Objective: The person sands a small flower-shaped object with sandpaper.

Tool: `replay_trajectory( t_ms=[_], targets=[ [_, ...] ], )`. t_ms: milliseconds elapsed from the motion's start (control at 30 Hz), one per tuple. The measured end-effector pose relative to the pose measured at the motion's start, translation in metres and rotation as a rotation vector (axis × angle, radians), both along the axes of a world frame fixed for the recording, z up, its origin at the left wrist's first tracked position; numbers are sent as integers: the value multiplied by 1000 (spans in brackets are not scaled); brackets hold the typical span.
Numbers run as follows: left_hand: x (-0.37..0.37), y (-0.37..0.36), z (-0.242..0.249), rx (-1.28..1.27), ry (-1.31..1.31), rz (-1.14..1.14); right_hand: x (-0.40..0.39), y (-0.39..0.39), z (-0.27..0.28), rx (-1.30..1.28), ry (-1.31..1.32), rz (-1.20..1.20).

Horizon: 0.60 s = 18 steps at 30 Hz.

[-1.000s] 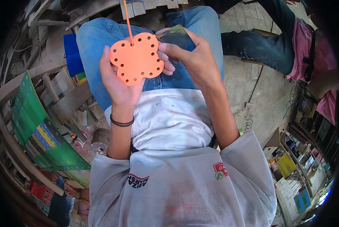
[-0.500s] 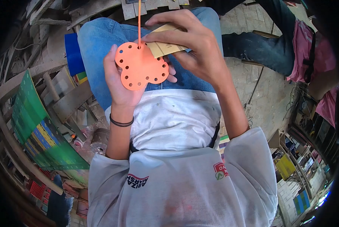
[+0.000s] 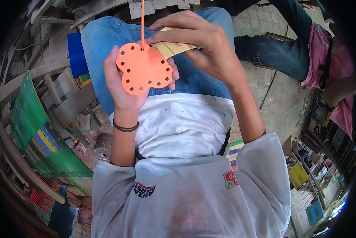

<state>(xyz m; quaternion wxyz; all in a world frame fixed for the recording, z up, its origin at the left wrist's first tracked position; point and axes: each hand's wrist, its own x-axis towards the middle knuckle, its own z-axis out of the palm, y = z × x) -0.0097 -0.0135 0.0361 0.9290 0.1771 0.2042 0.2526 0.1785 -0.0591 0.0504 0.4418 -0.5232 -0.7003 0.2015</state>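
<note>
My left hand (image 3: 124, 89) holds an orange scalloped board (image 3: 144, 69) from beneath, its thumb along the left edge and fingertips showing at the right. Small round holes line the board's rim. From a hole at the top, a thin orange cord or rod (image 3: 142, 20) runs straight up out of view. Between the thumb and fingers of my right hand (image 3: 205, 41) is a folded yellowish piece of sandpaper (image 3: 172, 48) with print on its back. The sandpaper overlaps the board's upper right edge; its underside is hidden.
Both hands are above my lap in jeans (image 3: 102, 43). A green panel (image 3: 31, 107) and wooden frames stand at the left, beside a blue piece (image 3: 76, 55). Another person in dark trousers (image 3: 269, 53) is at the upper right. Shelving with a yellow panel (image 3: 298, 175) is at the lower right.
My left hand and the orange board have shifted slightly left, and the cord or rod with them. My right hand keeps its grip on the sandpaper at the board's upper right edge.
</note>
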Motion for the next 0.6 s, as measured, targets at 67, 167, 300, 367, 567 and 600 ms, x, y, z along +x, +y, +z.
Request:
replay_trajectory(
  t_ms=[67, 167, 300, 367, 567, 600],
  targets=[
    [-1, 0, 0, -4, 12, 7, 0, -3, -1, -27, -6, -9],
    [-2, -2, -1, -21, 21, 13, -1, -6, -5, -49, 56, -12],
    [-3, -3, -2, 15, 65, 45, -2, -13, -10, -107, 144, -10],
    [-4, -2, -2, 35, 56, 55, -4, -16, -11, -132, 172, -15],
    [-7, -1, -6, 0, -55, 99, -14, -23, -15, -99, 300, -63],
    [-9, 0, -8, 15, -85, 89, -14, -24, -15, -100, 294, -61]
  ],
)
